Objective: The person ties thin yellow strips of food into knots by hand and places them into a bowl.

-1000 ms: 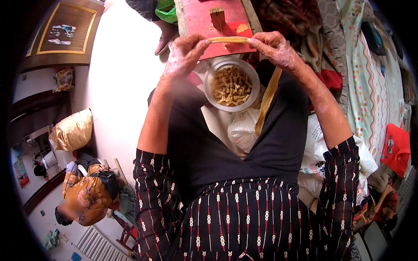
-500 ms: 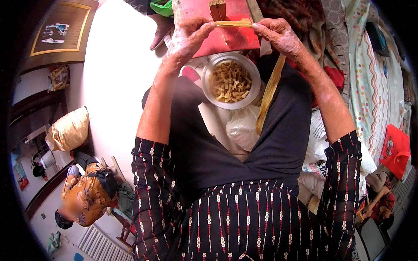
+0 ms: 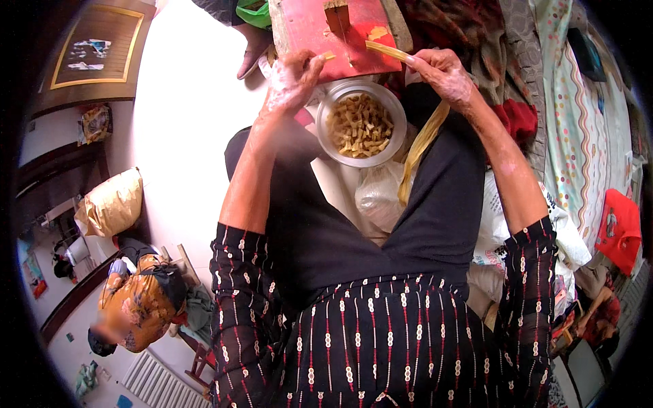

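My left hand (image 3: 294, 80) pinches a short end piece (image 3: 329, 56) of yellowish fibrous strip between thumb and fingers. In my right hand (image 3: 445, 75) is the longer yellowish strip (image 3: 386, 51), its front end pointing left over the red board (image 3: 306, 24). More strip (image 3: 423, 153) trails below that hand along my right thigh. A small wooden block (image 3: 337, 19) stands on the board, with a thin upright line below it. Nearer me, a pale round bowl (image 3: 362, 163) holds many short cut pieces (image 3: 359, 126) of similar material.
A clear plastic bag (image 3: 379, 197) lies between my legs under the bowl. White printed bags (image 3: 493, 217) and dark red cloth (image 3: 515, 121) are on my right. Another person (image 3: 143, 292) in an orange top is at the lower left. Someone's shoe (image 3: 250, 62) shows beyond my left hand.
The strip stretched between both hands is now in two parts. My hands have moved apart and nearer to me, the left keeping a short piece, the right the long strip.
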Available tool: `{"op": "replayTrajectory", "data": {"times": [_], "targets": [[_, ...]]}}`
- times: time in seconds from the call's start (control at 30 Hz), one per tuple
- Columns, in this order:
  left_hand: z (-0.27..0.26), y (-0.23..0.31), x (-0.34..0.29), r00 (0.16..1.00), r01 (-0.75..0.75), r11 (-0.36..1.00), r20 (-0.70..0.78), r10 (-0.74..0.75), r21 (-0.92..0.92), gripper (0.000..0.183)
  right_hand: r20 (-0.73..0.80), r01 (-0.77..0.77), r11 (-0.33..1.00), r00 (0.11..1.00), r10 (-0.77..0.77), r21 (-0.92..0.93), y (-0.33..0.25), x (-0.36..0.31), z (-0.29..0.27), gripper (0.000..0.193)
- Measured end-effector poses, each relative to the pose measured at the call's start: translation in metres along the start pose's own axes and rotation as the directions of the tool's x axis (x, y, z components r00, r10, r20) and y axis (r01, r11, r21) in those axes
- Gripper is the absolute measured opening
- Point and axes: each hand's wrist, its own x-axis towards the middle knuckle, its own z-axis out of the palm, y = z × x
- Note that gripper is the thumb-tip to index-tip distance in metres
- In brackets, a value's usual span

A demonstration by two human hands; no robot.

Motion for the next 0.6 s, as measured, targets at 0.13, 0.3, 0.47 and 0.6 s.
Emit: {"op": "replayTrajectory", "data": {"times": [0.13,0.3,0.47,0.6], "targets": [[-0.012,0.040,-0.034,0.967,0.169,0.985,0.201,-0.158,-0.035,0.034,0.029,-0.052,0.994,0.998,0.050,0.095,-0.022,-0.030,0.005,0.028],[-0.009,0.038,-0.064,0.976,-0.182,0.976,0.145,0.164,0.123,0.029,0.083,-0.161,0.977,0.985,0.150,0.142,-0.048,-0.070,0.014,0.025],[-0.018,0.069,-0.102,0.966,-0.258,0.966,0.022,0.257,0.034,0.032,0.172,-0.125,0.983,0.980,0.101,0.136,-0.068,-0.108,0.033,0.021],[-0.013,0.090,-0.141,0.929,-0.368,0.914,0.020,0.370,0.170,0.039,0.262,0.169,0.985,0.950,-0.168,0.018,-0.071,-0.134,0.051,0.011]]}}
